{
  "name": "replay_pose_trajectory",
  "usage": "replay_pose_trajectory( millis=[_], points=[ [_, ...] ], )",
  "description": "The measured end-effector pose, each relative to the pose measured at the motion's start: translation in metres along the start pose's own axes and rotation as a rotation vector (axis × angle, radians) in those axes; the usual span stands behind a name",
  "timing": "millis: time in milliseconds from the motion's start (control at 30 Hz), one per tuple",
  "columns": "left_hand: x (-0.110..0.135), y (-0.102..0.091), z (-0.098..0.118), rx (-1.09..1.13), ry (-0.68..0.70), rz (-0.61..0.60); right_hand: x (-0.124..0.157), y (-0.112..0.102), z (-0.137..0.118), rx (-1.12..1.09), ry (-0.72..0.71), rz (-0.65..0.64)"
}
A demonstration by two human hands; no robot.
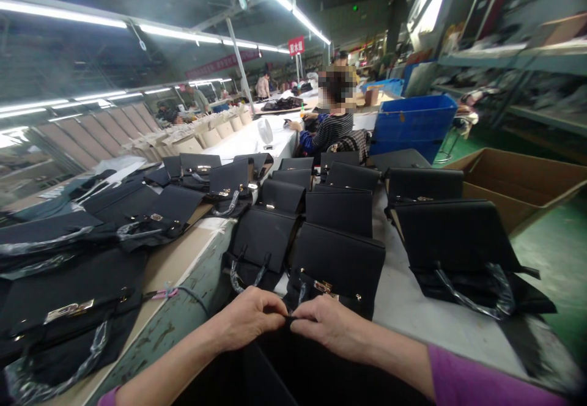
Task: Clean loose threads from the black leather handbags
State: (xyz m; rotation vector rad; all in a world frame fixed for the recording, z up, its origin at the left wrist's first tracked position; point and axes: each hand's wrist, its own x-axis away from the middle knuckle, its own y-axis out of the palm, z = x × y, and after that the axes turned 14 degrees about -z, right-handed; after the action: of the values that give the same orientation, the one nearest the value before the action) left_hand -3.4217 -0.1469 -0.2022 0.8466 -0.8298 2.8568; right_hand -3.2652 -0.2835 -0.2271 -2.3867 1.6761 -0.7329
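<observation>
Both hands meet at the lower middle of the head view, fingertips nearly touching. My left hand [254,320] is closed in a pinch on the upper edge of a dark piece that looks like part of a black handbag [279,363]. Opposite it, my right hand [328,326] pinches the same edge between thumb and fingers. The lower part of this dark piece merges with the shadow near my body. Just beyond my fingers stands another black handbag [339,259] with a gold-coloured clasp [324,287], its lower part partly covered by my right hand.
Several black handbags stand in rows on the table [413,320]; one at right [458,241] has a plastic-wrapped handle. More bags [73,308] lie on a left bench [183,253]. A cardboard box [513,180] and blue bin [413,125] stand at right. A person in stripes [337,131] sits ahead.
</observation>
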Motion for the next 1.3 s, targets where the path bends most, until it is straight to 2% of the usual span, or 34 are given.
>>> replay_pose_trajectory(
  millis=[100,267,433,533,667,767,900,1067,1300],
  points=[
    [0.001,-0.003,0.000,-0.026,-0.004,-0.020,-0.009,-0.001,0.000,0.084,0.018,0.004],
    [0.000,-0.005,0.002,-0.204,0.062,-0.021,-0.018,0.000,0.001,0.257,0.001,0.040],
    [-0.003,-0.005,0.010,-0.276,-0.013,0.037,-0.018,0.000,0.003,0.264,-0.028,0.054],
    [-0.002,-0.009,0.012,-0.151,-0.036,-0.034,-0.016,-0.001,0.005,0.216,-0.050,0.053],
    [0.003,-0.014,0.005,0.035,-0.061,-0.158,-0.015,-0.001,0.006,0.178,-0.071,0.049],
    [0.009,-0.015,0.000,0.116,-0.034,-0.197,-0.015,0.000,0.009,0.125,-0.056,0.045],
    [0.014,-0.012,0.000,0.159,-0.011,-0.179,-0.015,0.001,0.014,0.103,-0.038,0.035],
    [0.011,-0.004,-0.013,0.453,-0.001,-0.129,-0.010,-0.001,0.016,0.146,-0.005,0.045],
    [0.006,0.003,-0.028,0.644,-0.106,-0.050,-0.008,0.000,0.010,0.113,0.006,0.024]
  ],
)
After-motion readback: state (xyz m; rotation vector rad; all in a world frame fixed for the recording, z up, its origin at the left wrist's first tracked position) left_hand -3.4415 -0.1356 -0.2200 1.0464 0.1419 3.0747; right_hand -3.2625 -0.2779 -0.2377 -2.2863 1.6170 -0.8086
